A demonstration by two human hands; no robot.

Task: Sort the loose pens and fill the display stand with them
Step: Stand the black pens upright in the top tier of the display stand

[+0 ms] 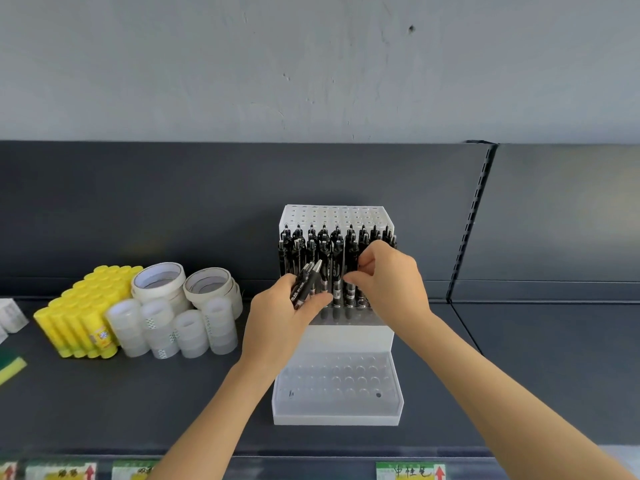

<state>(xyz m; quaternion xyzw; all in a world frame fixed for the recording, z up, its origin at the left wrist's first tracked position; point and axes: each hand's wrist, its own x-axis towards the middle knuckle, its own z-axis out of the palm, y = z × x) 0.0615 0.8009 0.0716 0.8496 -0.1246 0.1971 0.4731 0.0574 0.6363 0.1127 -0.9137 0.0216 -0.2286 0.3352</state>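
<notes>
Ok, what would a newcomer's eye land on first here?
A white tiered display stand sits mid-shelf, its middle tier holding upright black pens. The left hand grips a bundle of pens while the right hand pinches at the row. Left, a yellow block of glue sticks stands out.

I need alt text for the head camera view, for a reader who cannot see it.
A person's left hand grips a bundle of black pens while the right hand reaches among other pens standing in a white display stand. Its front tier holds no pens; yellow glue sticks and tape rolls sit left on the dark shelf.
</notes>
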